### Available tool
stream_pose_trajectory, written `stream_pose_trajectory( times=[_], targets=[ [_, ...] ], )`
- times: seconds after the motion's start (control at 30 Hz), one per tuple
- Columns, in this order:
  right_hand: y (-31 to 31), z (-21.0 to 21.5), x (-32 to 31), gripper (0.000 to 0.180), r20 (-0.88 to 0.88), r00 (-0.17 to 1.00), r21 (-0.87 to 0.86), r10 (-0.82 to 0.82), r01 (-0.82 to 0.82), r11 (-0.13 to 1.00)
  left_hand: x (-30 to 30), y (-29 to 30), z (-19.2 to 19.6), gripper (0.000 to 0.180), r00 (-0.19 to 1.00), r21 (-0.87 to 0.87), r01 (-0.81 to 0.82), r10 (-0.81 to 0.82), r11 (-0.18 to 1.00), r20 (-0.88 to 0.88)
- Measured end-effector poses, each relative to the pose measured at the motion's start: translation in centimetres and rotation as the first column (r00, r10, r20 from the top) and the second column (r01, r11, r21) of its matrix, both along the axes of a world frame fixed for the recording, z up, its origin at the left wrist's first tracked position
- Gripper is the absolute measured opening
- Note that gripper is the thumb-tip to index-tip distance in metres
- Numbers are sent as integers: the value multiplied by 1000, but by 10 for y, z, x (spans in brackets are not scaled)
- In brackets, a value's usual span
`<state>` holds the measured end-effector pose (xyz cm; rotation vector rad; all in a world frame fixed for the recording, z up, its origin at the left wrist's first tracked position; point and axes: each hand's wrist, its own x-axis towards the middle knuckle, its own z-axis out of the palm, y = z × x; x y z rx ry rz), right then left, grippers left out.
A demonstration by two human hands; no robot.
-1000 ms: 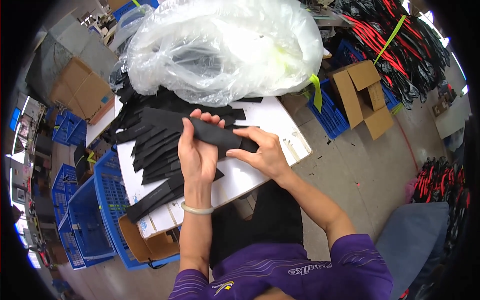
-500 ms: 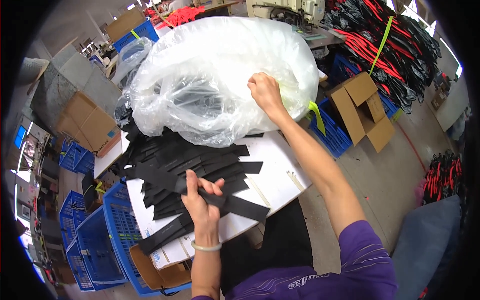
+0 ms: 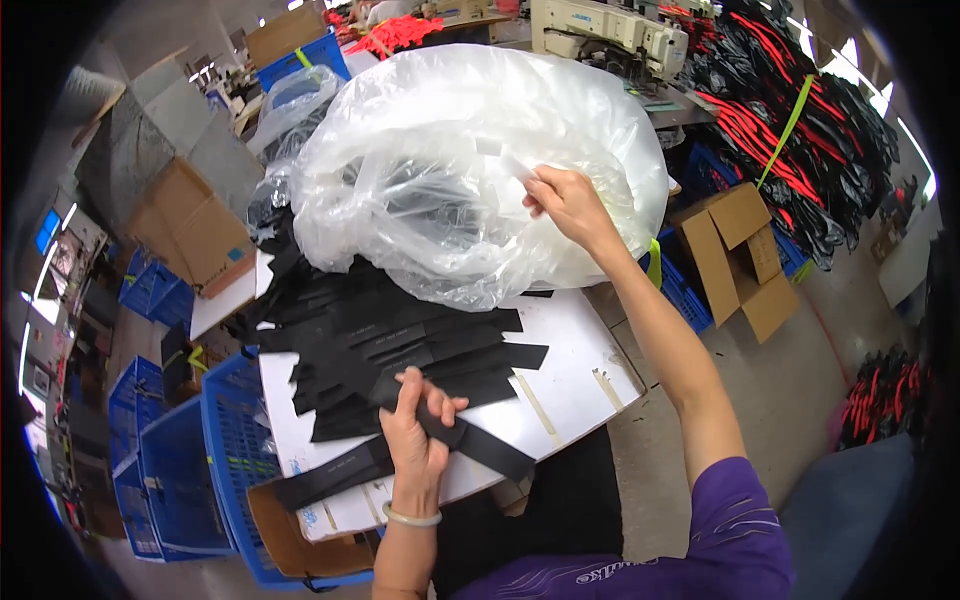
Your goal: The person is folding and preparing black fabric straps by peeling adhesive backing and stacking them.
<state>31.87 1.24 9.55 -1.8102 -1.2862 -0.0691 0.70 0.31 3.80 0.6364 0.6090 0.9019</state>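
Note:
Near the front of the white table, my left hand (image 3: 415, 430) is closed around a black fabric strip (image 3: 495, 452), with the index finger pointing up. One end of that strip slants out to the right of the hand. Many similar black strips (image 3: 400, 325) lie in an overlapping pile just beyond, and another strip (image 3: 335, 475) lies below to the left. Farther back, my right hand (image 3: 570, 205) pinches a whitish strip (image 3: 516, 168) in front of a large, puffed-up clear plastic bag (image 3: 570, 100). Whether that strip is part of the bag I cannot tell.
The white table (image 3: 575, 350) carries the pile and bag. Blue plastic crates (image 3: 225, 400) stand at the left, and an open cardboard box (image 3: 735, 255) sits at the right. A sewing machine (image 3: 610, 30) and a heap of black-and-red pieces (image 3: 800, 140) are behind.
My right hand has drawn back from the bag's surface, and a whitish strip now shows at its fingertips. My left hand with the black strip has shifted slightly toward me.

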Motion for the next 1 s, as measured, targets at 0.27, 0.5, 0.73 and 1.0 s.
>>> stream_pose_trajectory(
  times=[0.27,0.5,0.73,1.0],
  targets=[
    [-69,-1,-123,15,473,833,125,288,-387,914,36,-15,24,37,985,83,53,-66,995,159],
    [-85,-6,-161,16,49,826,169,561,-561,811,0,-22,10,31,981,219,-34,-9,975,195],
    [-99,-9,-175,21,-531,599,152,599,-628,763,-15,-33,9,15,976,368,-133,56,920,213],
    [-103,-27,-203,24,-520,596,236,612,-588,773,-31,-38,7,18,981,265,-181,157,947,111]
  ],
)
